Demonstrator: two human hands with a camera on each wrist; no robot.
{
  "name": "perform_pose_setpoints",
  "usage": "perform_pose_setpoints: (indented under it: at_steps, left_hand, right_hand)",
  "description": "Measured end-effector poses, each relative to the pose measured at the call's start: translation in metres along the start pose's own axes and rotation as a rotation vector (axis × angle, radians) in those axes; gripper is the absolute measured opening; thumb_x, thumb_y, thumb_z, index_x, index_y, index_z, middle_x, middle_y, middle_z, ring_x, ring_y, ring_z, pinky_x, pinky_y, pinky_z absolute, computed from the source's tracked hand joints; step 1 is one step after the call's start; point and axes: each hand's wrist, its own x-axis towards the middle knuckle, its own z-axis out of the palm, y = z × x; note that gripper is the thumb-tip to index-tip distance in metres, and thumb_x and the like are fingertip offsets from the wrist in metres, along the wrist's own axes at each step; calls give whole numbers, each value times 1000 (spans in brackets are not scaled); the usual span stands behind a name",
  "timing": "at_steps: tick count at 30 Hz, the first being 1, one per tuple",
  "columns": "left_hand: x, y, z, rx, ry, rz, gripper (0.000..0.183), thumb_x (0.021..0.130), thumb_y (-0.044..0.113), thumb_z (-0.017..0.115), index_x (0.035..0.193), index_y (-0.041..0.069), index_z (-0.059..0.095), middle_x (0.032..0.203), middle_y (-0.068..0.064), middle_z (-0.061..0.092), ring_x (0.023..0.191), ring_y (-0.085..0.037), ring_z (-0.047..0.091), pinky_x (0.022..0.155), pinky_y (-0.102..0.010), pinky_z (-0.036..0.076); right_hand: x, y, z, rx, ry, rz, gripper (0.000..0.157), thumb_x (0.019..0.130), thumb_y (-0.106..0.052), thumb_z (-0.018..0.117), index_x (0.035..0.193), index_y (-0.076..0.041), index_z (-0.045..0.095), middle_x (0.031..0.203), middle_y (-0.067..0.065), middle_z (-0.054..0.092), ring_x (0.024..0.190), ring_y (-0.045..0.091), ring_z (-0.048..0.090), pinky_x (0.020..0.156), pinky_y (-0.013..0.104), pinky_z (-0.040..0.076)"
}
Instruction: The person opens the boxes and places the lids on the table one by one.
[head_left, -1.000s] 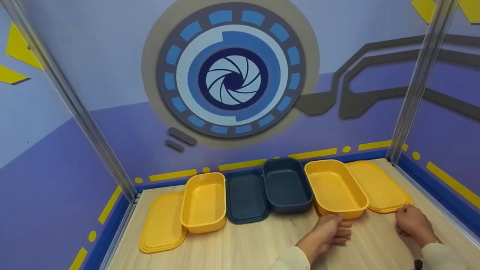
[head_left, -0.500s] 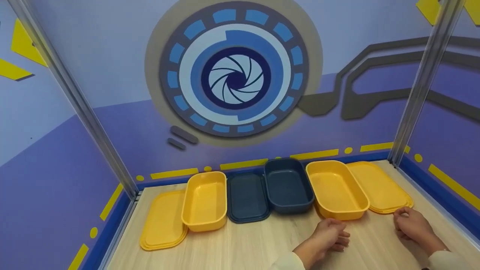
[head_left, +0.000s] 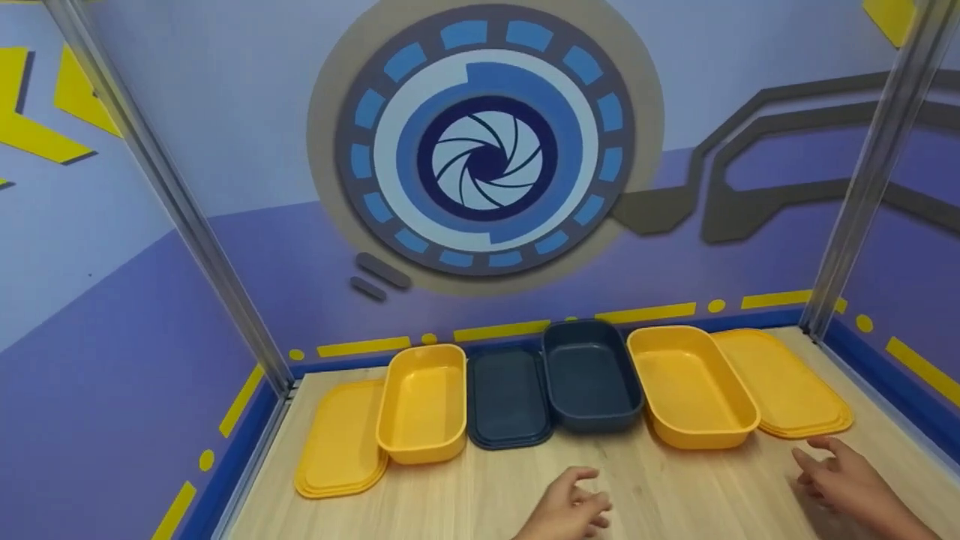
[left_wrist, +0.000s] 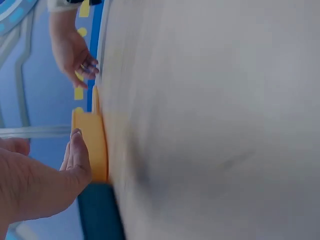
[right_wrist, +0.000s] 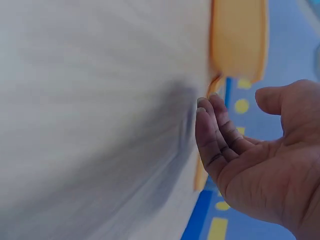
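Both hands hover over the wooden table, holding nothing. My left hand point(head_left: 568, 504) is in front of the dark blue container point(head_left: 592, 375), apart from it, with loosely bent fingers. Near the front corner of the right yellow lid point(head_left: 784, 382) is my right hand point(head_left: 844, 480), its fingers relaxed and not touching the lid. Between the hands, farther back, stands the right yellow container point(head_left: 694, 386) with its top uncovered. In the right wrist view the right hand point(right_wrist: 255, 155) shows a gap between thumb and fingers.
A dark blue lid point(head_left: 508, 397) lies left of the dark blue container. Farther left are another yellow container point(head_left: 424, 405) and a yellow lid point(head_left: 341, 442). The row backs onto a printed wall point(head_left: 285, 277), with metal posts point(head_left: 870, 172) at the corners.
My left hand has moved left, away from the front of the right yellow container. The right hand has drawn back from the yellow lid and its fingers have loosened. The view has shifted slightly.
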Motion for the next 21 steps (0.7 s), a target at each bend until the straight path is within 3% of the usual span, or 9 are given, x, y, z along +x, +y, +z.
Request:
perform_pose_setpoints:
  at_steps: [4, 9, 15, 18, 21]
  left_hand:
    - [-28, -8, -36, 29, -78, 33, 51, 97, 31, 64, 141, 10, 50, 106, -9, 71, 91, -18, 70, 82, -38, 58]
    - [-56, -3, -53, 69, -39, 0, 58, 94, 34, 67, 144, 13, 47, 106, -4, 69, 91, -17, 67, 81, -38, 56]
    - [-61, 3, -69, 128, 1, 91, 61, 96, 36, 64, 146, 10, 43, 110, -4, 69, 97, -17, 68, 85, -40, 56]
    - [-61, 11, -77, 175, 40, 116, 61, 95, 40, 65, 145, 12, 45, 113, -2, 68, 102, -15, 66, 89, -41, 54]
    - [-61, 20, -83, 250, 111, 130, 61, 94, 45, 65, 144, 15, 47, 121, -1, 65, 111, -17, 62, 95, -45, 51]
  right_hand:
    - [-24, -6, 7, -27, 25, -37, 108, 92, -74, 43, 145, 17, 17, 95, 13, 71, 81, 18, 68, 72, 37, 58]
    - [-48, -23, 20, -80, 47, -76, 103, 94, -72, 42, 147, 14, 21, 100, 10, 70, 85, 19, 64, 72, 33, 54]
    - [-61, -46, 29, -179, 79, -128, 93, 94, -69, 46, 147, 6, 32, 111, 18, 67, 92, 22, 64, 75, 39, 55]
    - [-65, -56, 33, -219, 106, -192, 93, 94, -72, 42, 148, 4, 34, 125, 25, 62, 105, 33, 64, 81, 48, 55]
    - [-70, -67, 42, -288, 150, -249, 97, 92, -76, 39, 149, 3, 35, 140, 31, 50, 121, 48, 52, 92, 64, 47]
